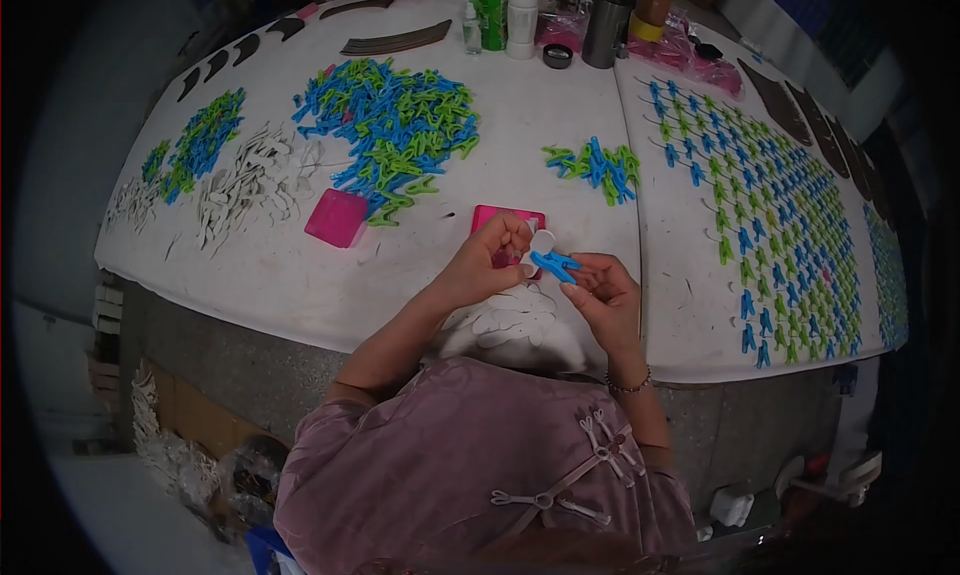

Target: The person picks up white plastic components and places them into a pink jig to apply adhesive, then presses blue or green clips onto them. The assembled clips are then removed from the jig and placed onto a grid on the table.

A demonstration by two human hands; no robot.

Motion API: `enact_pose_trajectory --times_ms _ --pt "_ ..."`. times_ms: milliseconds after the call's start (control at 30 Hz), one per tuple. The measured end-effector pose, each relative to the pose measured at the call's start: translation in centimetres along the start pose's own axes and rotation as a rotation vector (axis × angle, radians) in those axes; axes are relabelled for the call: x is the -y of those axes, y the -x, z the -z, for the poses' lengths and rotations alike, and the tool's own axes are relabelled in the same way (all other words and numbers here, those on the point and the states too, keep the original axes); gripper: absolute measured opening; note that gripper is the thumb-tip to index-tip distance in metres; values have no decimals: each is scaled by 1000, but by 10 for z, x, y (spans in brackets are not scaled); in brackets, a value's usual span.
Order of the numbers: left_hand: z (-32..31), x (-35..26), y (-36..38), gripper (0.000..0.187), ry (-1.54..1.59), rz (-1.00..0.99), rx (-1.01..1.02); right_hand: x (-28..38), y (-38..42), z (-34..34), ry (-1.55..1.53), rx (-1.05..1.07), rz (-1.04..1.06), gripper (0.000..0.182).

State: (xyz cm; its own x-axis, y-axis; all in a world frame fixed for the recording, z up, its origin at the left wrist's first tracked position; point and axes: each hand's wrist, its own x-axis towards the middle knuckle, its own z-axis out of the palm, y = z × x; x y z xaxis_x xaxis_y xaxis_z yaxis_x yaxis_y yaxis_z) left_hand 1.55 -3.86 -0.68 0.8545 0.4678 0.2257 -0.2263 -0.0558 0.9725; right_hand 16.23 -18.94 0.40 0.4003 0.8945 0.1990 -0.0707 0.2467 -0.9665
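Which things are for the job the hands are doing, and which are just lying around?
Probably for the job:
- blue clip in the right hand
- big clip pile
- small clip pile
- rows of clips
- white strips

Probably just lying around:
- green bottle
- white bottle
- dark flask

White-covered table (pixel 560 105), speckled grey floor (pixel 330 375), pale wall (pixel 50 165) at left, dim surroundings, dark vignetted edges

A small blue plastic clothes peg (pixel 554 266) lies tilted in your right fingers (pixel 590 277), above the pink square block near the counter's (pixel 420 275) front edge. Close against its upper side, a round white disc (pixel 543 242) shows flat-faced beside your left fingers (pixel 497 240).
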Motion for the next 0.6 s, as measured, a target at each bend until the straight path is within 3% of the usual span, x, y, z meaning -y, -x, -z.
enact_pose_trajectory --times_ms 100,167,200,333,400,533,600 --pt "-3 -1 -1 38 56 65 19 -7 2 3 -14 -48 -22 34" --pt "-5 -7 -2 43 -92 17 -40 -8 4 11 -11 -50 18 31" --pt "0 -3 -1 45 -175 -13 -34 -2 8 20 134 -99 -35 20" --pt "31 2 15 38 -332 14 -107 -3 25 73 432 -315 105 15" --pt "54 9 33 30 -371 63 -137 3 47 105 399 -520 -152 19" --pt "79 17 76 21 -379 187 -165 0 75 160 230 -707 -264 23" --pt "83 21 95 19 -260 412 -268 -2 74 178 47 -866 -360 23"
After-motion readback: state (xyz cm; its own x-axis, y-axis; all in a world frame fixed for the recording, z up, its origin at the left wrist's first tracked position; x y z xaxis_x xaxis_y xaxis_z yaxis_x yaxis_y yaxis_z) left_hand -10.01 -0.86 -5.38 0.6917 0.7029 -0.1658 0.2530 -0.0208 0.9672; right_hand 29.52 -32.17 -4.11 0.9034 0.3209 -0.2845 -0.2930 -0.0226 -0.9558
